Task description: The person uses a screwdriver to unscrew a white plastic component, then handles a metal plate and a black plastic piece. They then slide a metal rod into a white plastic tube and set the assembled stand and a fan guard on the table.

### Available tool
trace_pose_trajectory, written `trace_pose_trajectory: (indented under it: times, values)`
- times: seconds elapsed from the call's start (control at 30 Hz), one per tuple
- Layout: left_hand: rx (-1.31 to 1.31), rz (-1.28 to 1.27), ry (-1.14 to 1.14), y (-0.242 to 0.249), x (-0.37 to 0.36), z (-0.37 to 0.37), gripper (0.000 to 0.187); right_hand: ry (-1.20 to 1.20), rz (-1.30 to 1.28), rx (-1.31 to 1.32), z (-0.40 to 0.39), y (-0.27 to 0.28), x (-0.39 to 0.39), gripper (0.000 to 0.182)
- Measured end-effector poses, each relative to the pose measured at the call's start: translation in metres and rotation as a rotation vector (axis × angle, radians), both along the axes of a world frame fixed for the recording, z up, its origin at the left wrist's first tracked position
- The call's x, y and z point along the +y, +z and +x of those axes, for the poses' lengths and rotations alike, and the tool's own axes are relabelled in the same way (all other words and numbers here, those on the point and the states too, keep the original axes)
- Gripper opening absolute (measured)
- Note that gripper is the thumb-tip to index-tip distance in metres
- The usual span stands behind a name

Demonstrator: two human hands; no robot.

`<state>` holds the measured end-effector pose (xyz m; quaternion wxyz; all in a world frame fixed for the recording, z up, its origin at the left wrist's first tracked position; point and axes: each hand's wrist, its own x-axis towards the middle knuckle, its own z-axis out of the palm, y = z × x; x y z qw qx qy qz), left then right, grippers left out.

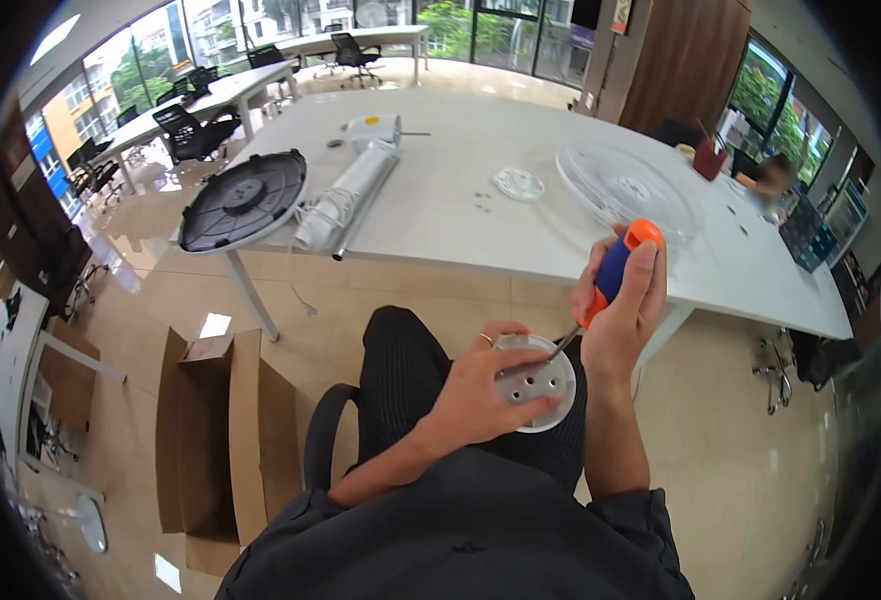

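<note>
Several holes (530, 381) dot the white disc (538, 398) left grip (469, 395) holds; right grip (621, 325) grasps screwdriver (614, 268).

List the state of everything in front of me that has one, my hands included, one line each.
Left hand: gripping the white round part.
Right hand: wrapped around the screwdriver.
White round part: held, holed face showing.
Screwdriver: slanted, tip down at the part.
Cardboard box: open, flaps up.
Black disc: ribbed side up.
White cord: bundled, a length hanging below the table edge.
Small white disc: lying flat.
</note>
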<state>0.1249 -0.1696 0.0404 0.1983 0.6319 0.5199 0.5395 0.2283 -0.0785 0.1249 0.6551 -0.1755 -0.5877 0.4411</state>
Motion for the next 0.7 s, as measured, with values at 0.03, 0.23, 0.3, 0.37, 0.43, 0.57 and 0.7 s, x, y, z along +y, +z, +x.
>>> trace_pose_trajectory:
  times: [0.03,0.23,0.3,0.37,0.43,0.57,0.7]
  values:
    - [0.007,0.013,0.012,-0.001,0.0,-0.001,0.048,0.012,0.013,0.007,-0.002,0.0,0.001,0.047]
    - [0.067,0.085,0.121,-0.007,0.003,-0.001,0.049,0.297,0.019,0.043,0.001,-0.008,0.028,0.04]
    - [0.076,0.064,0.099,-0.005,0.001,-0.001,0.049,0.496,-0.144,0.062,0.004,-0.005,0.037,0.037]
    - [0.064,0.036,0.085,-0.001,-0.004,0.001,0.049,0.563,-0.145,0.047,0.005,-0.003,0.036,0.037]
    - [0.052,0.009,0.062,0.0,-0.004,0.002,0.049,0.622,-0.146,0.03,0.006,-0.001,0.033,0.036]
    - [0.02,0.064,0.061,-0.009,0.002,-0.001,0.049,0.384,0.083,-0.06,-0.002,-0.001,0.025,0.041]
    - [0.013,0.044,0.053,-0.003,-0.001,-0.003,0.048,0.419,-0.142,0.04,0.0,0.012,0.016,0.045]
